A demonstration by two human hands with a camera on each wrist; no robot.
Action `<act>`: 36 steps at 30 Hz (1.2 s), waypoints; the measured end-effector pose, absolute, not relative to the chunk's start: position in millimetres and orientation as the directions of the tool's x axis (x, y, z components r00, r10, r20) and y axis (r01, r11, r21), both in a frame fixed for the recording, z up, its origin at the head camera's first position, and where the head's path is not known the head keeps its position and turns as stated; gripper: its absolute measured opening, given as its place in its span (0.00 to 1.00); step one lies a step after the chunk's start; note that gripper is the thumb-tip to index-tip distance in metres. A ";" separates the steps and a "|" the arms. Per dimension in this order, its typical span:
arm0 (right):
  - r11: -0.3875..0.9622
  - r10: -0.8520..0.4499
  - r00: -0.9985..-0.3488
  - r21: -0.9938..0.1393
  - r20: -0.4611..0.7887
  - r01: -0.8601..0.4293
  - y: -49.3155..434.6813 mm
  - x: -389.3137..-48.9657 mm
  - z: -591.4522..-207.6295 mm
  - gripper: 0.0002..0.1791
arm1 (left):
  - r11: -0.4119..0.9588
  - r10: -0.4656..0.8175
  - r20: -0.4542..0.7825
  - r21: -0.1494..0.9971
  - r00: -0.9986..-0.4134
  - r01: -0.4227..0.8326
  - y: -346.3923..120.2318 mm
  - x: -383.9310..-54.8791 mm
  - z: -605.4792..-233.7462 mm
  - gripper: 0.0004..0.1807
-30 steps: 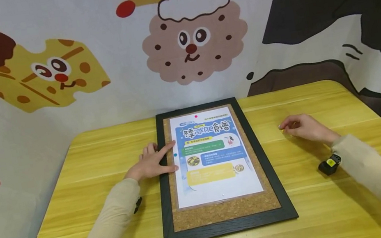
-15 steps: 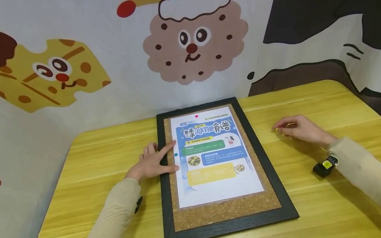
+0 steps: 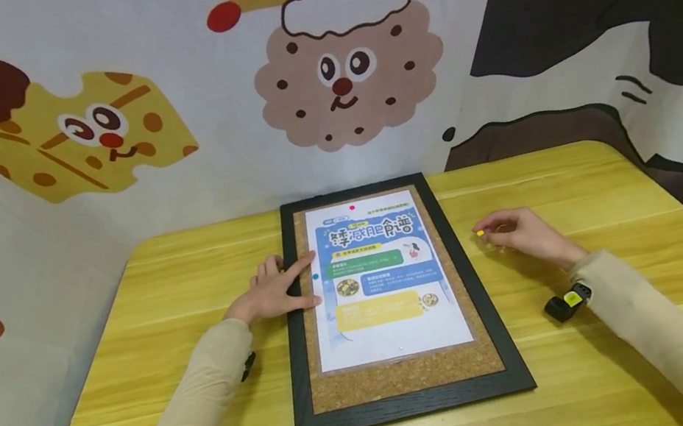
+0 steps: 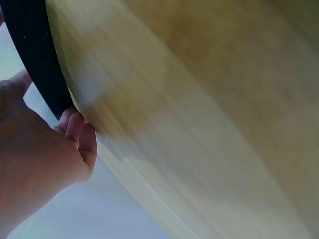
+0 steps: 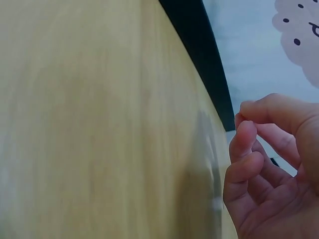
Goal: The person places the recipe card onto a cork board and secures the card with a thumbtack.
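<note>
A black-framed cork board (image 3: pixel 408 379) lies flat on the table, bearing a printed sheet (image 3: pixel 382 344) in a clear sleeve. My left hand (image 3: pixel 270 291) reaches over the board's left side; its spread thumb and forefinger press on the sheet's left edge. The other fingers (image 4: pixel 87 142) bend against the frame's outer side. Right of the board, my right hand (image 3: pixel 529 235) pinches a small yellow pushpin (image 3: pixel 480 233) between thumb and fingertips. Curled fingers mostly hide the pin in the right wrist view. A red pushpin (image 3: pixel 352 207) sits at the sheet's top, a blue pushpin (image 3: pixel 315 277) at its left edge.
The yellow wood-grain table (image 3: pixel 154 302) spreads around the board. Behind it hangs a printed cloth (image 3: pixel 229 179) with cartoon figures, close to the table's far edge. A black wrist camera strap (image 3: pixel 567 304) hangs below my right wrist.
My right hand has moved left toward the board with the yellow pushpin, which now shows more clearly at the fingertips. The left hand and the sheet have stayed in place.
</note>
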State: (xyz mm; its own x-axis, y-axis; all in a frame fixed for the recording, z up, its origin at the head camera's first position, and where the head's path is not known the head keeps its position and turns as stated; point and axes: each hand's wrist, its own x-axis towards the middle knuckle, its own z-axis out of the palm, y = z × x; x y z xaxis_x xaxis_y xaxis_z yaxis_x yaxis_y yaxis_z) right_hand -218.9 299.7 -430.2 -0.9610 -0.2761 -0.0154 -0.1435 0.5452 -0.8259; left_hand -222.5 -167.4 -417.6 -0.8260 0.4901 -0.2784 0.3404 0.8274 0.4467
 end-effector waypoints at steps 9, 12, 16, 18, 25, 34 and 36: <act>0.535 -0.250 -0.968 -0.835 -0.012 -0.128 283.5 -218.0 -424.5 0.14 | 0.833 0.488 -0.296 0.440 -0.821 0.336 -166.6 -224.5 -418.9 0.49; 0.522 -0.258 -0.966 -0.844 -0.019 -0.123 278.4 -218.3 -422.9 0.14 | 0.833 0.486 -0.299 0.442 -0.821 0.332 -166.7 -224.4 -418.2 0.49; 0.502 -0.285 -0.958 -0.854 -0.014 -0.136 271.9 -219.9 -422.7 0.15 | 0.834 0.483 -0.307 0.446 -0.820 0.324 -166.4 -224.3 -417.0 0.49; 0.505 -0.293 -0.956 -0.851 -0.016 -0.141 268.6 -220.5 -422.4 0.14 | 0.831 0.486 -0.308 0.451 -0.818 0.324 -166.1 -224.6 -416.7 0.49; 0.514 -0.320 -0.947 -0.844 -0.025 -0.151 257.6 -225.1 -417.8 0.13 | 0.839 0.477 -0.317 0.442 -0.820 0.318 -167.1 -224.6 -416.6 0.49; 0.520 -0.402 -0.915 -0.830 -0.031 -0.200 247.1 -233.9 -413.8 0.12 | 0.840 0.475 -0.321 0.444 -0.819 0.313 -167.4 -224.6 -416.8 0.49; 0.521 -0.411 -0.911 -0.826 -0.022 -0.215 245.5 -235.9 -413.6 0.11 | 0.842 0.473 -0.323 0.439 -0.820 0.313 -166.8 -224.3 -416.5 0.49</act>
State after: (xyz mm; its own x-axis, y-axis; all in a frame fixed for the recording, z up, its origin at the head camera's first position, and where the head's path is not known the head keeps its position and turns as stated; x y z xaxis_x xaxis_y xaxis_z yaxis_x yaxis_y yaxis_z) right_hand -235.9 245.5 -413.6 -0.9112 -0.4115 -0.0221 -0.2151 0.5206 -0.8262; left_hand -224.3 -166.8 -416.5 -0.8195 0.4733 -0.3232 0.3133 0.8422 0.4389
